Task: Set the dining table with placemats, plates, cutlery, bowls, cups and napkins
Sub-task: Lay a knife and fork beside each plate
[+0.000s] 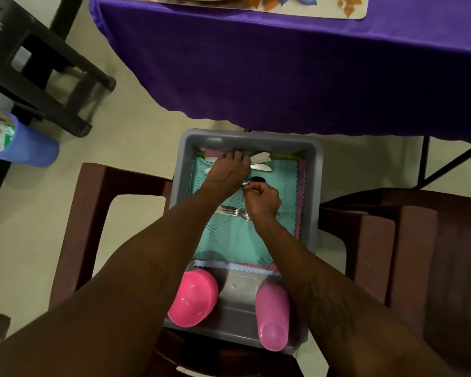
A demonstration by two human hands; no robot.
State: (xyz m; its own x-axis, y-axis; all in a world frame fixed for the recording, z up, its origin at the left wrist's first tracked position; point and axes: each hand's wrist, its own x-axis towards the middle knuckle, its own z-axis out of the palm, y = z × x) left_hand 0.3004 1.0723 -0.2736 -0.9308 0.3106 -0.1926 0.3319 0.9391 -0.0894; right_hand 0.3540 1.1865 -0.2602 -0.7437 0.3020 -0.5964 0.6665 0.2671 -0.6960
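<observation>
We seem to be collecting cutlery from the tub (181, 170). Our right hand (264, 201) has its fingers clamped on 1 spoon (254, 182). Just beyond them, our left hand (227, 171) covers pale cutlery (260, 161); we cannot tell its fingers' grip.

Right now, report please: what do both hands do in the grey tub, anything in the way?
Right hand pinches spoon. Left hand over pale cutlery at tub far end, grip unclear. Forks beside right hand; left hand close to spoon.
</observation>
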